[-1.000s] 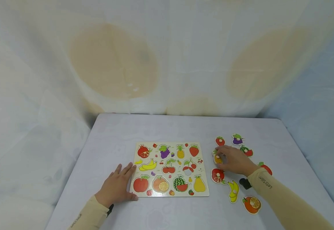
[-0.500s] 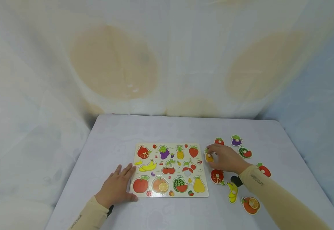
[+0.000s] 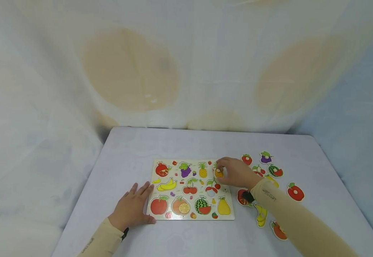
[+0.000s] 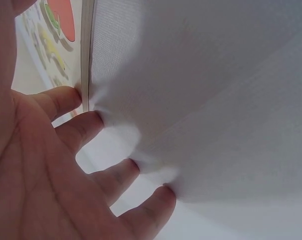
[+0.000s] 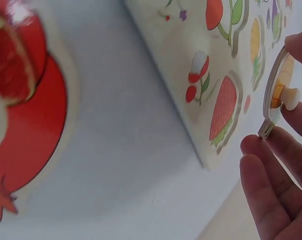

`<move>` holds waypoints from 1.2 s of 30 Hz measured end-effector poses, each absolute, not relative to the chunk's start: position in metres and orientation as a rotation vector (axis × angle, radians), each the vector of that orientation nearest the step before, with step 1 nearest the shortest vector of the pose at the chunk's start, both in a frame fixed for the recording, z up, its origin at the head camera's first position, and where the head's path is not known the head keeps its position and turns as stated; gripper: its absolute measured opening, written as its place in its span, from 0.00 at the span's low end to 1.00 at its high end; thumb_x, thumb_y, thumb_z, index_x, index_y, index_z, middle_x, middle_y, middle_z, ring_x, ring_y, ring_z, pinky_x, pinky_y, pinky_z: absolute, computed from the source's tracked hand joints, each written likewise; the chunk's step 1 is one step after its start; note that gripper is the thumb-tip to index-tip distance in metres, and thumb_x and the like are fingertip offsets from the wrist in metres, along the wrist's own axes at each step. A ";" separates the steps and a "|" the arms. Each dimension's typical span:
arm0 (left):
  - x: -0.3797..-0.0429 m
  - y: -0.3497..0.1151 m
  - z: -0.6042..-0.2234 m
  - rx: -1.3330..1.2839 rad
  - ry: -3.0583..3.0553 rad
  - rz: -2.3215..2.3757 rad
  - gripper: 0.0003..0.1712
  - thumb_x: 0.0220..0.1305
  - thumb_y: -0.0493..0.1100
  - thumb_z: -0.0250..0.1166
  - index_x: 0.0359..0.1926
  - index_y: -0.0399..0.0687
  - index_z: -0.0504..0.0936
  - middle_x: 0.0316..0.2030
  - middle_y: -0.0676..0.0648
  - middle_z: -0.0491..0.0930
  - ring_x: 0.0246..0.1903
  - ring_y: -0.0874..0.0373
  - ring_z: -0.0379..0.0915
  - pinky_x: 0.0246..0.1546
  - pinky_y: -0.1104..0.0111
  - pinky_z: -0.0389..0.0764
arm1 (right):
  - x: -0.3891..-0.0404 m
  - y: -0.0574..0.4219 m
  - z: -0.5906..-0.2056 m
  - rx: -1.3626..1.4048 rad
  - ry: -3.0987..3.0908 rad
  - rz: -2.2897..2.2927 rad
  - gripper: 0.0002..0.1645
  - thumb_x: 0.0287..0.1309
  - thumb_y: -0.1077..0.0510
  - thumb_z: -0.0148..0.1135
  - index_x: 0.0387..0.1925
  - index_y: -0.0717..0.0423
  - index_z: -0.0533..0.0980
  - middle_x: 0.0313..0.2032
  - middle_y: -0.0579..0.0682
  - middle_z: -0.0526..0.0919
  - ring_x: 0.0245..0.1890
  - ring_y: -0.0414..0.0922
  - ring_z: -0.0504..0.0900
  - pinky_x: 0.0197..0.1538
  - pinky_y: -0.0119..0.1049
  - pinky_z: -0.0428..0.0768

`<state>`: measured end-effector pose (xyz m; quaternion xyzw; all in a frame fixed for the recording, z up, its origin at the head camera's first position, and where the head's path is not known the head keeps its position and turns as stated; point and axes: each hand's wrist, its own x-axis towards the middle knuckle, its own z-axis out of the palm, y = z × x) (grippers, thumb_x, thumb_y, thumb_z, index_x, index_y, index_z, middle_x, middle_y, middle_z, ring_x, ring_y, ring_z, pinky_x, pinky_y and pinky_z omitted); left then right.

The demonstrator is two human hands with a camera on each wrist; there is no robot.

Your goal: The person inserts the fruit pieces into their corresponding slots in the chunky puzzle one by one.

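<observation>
In the head view, a light fruit puzzle board (image 3: 202,217) lies flat on the table. My left hand (image 3: 131,208) rests at the board's left edge with fingers spread. The left wrist view shows one fingertip (image 4: 77,95) against the board's edge (image 4: 86,55) and others on the cloth. Over the board's upper right part, my right hand (image 3: 239,173) holds a pineapple puzzle piece (image 3: 218,172). Seen from the right wrist, thumb and fingers grip this piece (image 5: 268,95) near its round knob (image 5: 290,98), tilted above the board. It partly covers the board's strawberry picture in the head view.
Loose fruit pieces lie right of the board: strawberry (image 3: 246,159), grapes (image 3: 266,157), watermelon (image 3: 275,171), cherries (image 3: 258,170), apple (image 3: 295,192), pomegranate (image 3: 242,197), bananas (image 3: 261,216) and orange (image 3: 278,232). The right forearm partly covers some. A pale curtain (image 3: 205,71) hangs behind the table.
My right hand has moved left with the pineapple piece, from among the loose pieces to over the board. Cherries and a yellow piece have come into view. The left hand stays in place.
</observation>
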<state>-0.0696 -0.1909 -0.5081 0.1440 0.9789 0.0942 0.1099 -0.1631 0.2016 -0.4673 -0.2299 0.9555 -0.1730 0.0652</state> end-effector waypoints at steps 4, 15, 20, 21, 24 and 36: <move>-0.070 -0.192 -0.509 0.429 2.892 0.279 0.67 0.32 0.68 0.82 0.74 0.51 0.65 0.73 0.46 0.61 0.70 0.31 0.53 0.62 0.35 0.63 | -0.166 0.192 -0.468 -0.674 2.864 -0.515 0.21 0.48 0.45 0.77 0.43 0.46 0.82 0.51 0.45 0.81 0.43 0.43 0.79 0.53 0.44 0.81; -0.069 -0.196 -0.503 0.524 2.905 0.291 0.67 0.32 0.67 0.82 0.73 0.44 0.66 0.73 0.45 0.61 0.70 0.37 0.55 0.66 0.42 0.62 | -0.172 0.170 -0.473 -0.685 2.878 -0.420 0.22 0.50 0.43 0.76 0.45 0.46 0.82 0.54 0.46 0.81 0.46 0.44 0.80 0.56 0.44 0.80; -0.071 -0.197 -0.506 0.539 2.891 0.305 0.68 0.33 0.67 0.82 0.73 0.43 0.65 0.74 0.48 0.59 0.72 0.45 0.54 0.66 0.44 0.64 | -0.176 0.160 -0.473 -0.721 2.872 -0.408 0.21 0.50 0.45 0.76 0.43 0.48 0.82 0.49 0.45 0.82 0.40 0.41 0.78 0.51 0.39 0.81; -0.072 -0.197 -0.506 0.533 2.887 0.314 0.68 0.32 0.67 0.82 0.73 0.43 0.65 0.74 0.48 0.59 0.72 0.45 0.54 0.66 0.44 0.64 | -0.176 0.159 -0.474 -0.719 2.871 -0.396 0.21 0.50 0.45 0.76 0.43 0.48 0.82 0.48 0.44 0.82 0.39 0.41 0.77 0.50 0.38 0.81; -0.073 -0.196 -0.508 0.517 2.878 0.335 0.67 0.31 0.66 0.83 0.72 0.43 0.66 0.74 0.48 0.60 0.71 0.45 0.56 0.65 0.44 0.65 | -0.178 0.154 -0.476 -0.702 2.871 -0.356 0.21 0.49 0.44 0.76 0.42 0.47 0.82 0.47 0.43 0.82 0.39 0.39 0.77 0.51 0.36 0.80; -0.073 -0.192 -0.507 0.485 2.854 0.355 0.67 0.32 0.67 0.83 0.73 0.45 0.67 0.74 0.48 0.61 0.72 0.45 0.55 0.66 0.43 0.64 | -0.179 0.145 -0.490 -0.667 2.890 -0.346 0.20 0.51 0.44 0.75 0.43 0.48 0.81 0.53 0.47 0.81 0.47 0.44 0.79 0.57 0.40 0.79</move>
